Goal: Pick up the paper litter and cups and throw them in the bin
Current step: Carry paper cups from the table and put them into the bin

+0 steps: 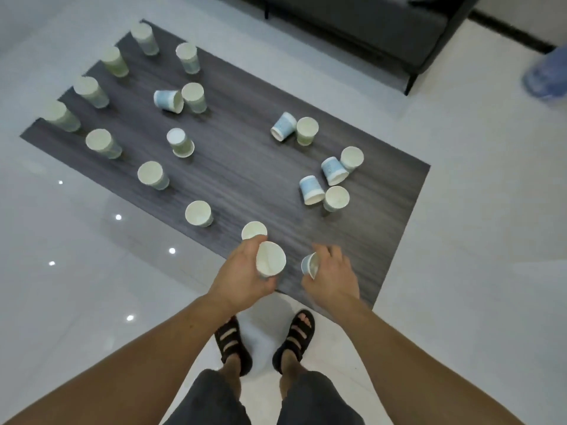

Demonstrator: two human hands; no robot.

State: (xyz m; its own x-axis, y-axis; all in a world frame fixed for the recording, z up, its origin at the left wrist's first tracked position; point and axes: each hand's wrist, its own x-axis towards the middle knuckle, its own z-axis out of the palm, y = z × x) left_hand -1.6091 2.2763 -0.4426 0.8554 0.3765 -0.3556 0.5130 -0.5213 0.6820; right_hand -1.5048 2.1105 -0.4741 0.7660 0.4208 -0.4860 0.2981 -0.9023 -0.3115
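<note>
The left hand [245, 271] grips a white cup [270, 259], mouth up. The right hand [334, 271] clasps a blue cup [309, 265] tipped sideways. The hands are close together but not touching, over the near corner of the dark tabletop [245, 167].

An upright cup [254, 230] stands just past the left hand at twelve o'clock. A tumbled cluster of cups [333, 179] lies at one o'clock. A row of cups [89, 90] lines the left edge at ten to eleven, and a bare band of tabletop runs between the two groups.

Glossy floor [92, 271] borders the edges at nine and three. A dark sofa [352, 26] stands beyond the far edge.
</note>
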